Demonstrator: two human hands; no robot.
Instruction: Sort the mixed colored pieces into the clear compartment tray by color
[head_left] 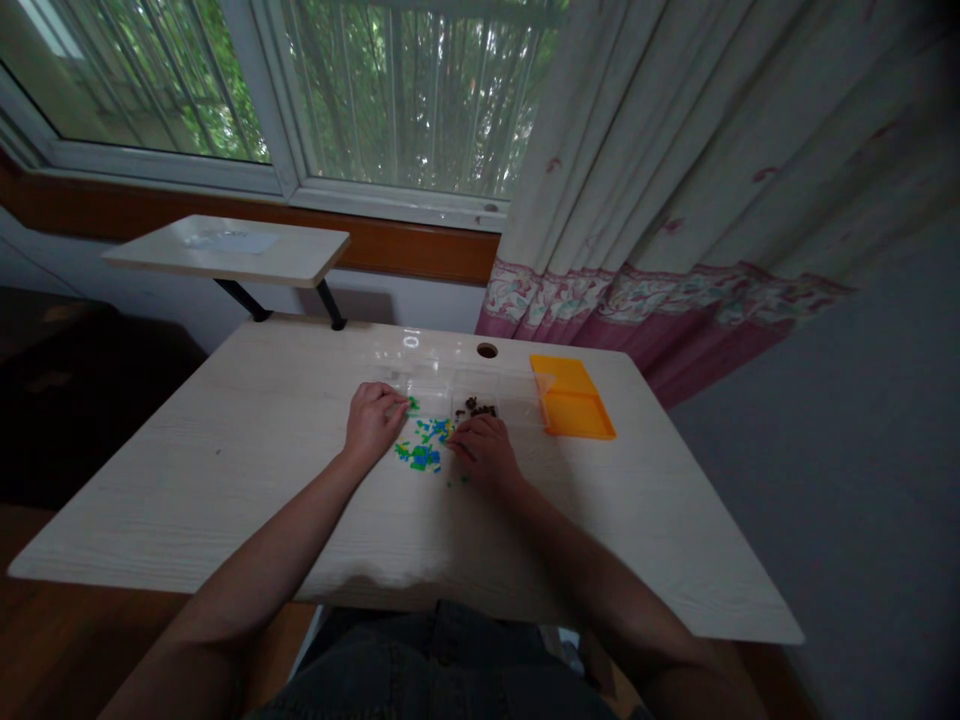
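Observation:
A pile of small blue and green pieces (424, 445) lies on the pale wooden table (225, 450) between my hands. My left hand (373, 420) rests at the pile's left edge, fingers curled in a pinch by a green piece; what it holds is too small to name. My right hand (484, 447) lies at the pile's right side, fingers bent down onto the table near the pieces. Just behind the hands stands a clear plastic compartment box (435, 385). Dark brown pieces (478, 407) sit in one of its compartments.
An orange lid (571, 398) lies flat to the right of the clear box. A round cable hole (487, 350) is near the table's far edge. A small raised white shelf (232, 248) stands at the back left under the window. A curtain (675, 200) hangs at the right.

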